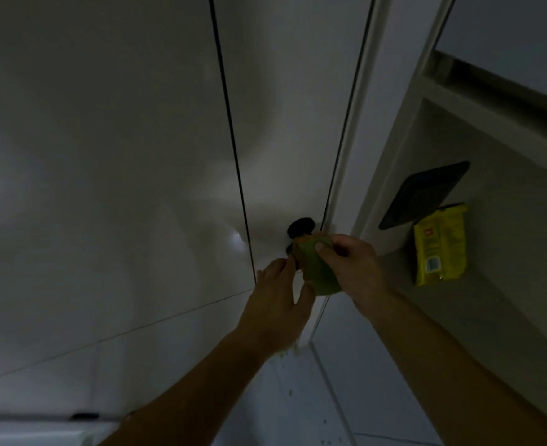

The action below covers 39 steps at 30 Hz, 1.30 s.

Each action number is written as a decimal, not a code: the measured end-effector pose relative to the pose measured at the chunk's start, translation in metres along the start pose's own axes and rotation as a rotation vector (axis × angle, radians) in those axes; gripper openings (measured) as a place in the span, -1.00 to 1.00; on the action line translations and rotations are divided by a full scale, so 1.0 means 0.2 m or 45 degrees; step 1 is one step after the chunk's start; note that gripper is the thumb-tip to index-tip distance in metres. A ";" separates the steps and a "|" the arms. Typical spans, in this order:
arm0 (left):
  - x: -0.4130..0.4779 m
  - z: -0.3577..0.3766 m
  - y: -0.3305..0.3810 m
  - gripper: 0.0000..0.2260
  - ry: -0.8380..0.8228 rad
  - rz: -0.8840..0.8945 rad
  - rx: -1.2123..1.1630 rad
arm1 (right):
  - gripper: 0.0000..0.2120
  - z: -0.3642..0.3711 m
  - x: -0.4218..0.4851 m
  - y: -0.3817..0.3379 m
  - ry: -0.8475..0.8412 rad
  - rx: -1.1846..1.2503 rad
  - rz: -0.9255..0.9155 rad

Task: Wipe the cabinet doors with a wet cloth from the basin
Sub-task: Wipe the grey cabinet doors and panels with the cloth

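Pale cabinet doors (291, 107) fill the dim view, split by dark vertical gaps. A round black knob (300, 227) sits low on the middle door. A green cloth (317, 267) with an orange patch is bunched right under the knob. My right hand (351, 268) pinches the cloth's upper edge between thumb and fingers. My left hand (277, 304) reaches up from below, its fingertips at the cloth's left side and its thumb under the cloth. Part of the cloth is hidden behind both hands.
To the right an open shelf niche (504, 284) holds a yellow packet (439, 244) and a flat black object (423, 194) leaning beside it. A white surface (24, 432) with a small dark handle shows at the bottom left.
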<state>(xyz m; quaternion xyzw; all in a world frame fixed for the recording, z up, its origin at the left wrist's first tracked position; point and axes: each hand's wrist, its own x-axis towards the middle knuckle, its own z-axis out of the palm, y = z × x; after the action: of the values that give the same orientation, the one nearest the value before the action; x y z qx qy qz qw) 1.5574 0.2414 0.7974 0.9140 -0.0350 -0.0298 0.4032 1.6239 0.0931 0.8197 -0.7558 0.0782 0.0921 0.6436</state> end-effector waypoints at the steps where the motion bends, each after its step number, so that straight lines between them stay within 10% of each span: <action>1: -0.01 0.01 0.00 -0.42 0.019 -0.004 0.005 | -0.91 0.00 0.00 0.00 -0.006 0.007 0.007; 27: -0.82 0.19 0.28 -0.28 0.245 0.024 0.440 | -0.80 -0.33 -0.92 0.23 -0.007 0.047 -0.005; 39: -1.53 0.44 0.48 -0.66 0.540 0.066 0.373 | -0.88 -0.63 -1.58 0.38 -0.211 -0.050 -0.069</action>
<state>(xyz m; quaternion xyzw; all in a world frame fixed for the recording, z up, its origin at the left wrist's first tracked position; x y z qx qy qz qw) 1.2422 0.1392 0.8159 0.9473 0.0229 0.1780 0.2655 1.3043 -0.0432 0.8417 -0.7599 0.0023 0.1383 0.6352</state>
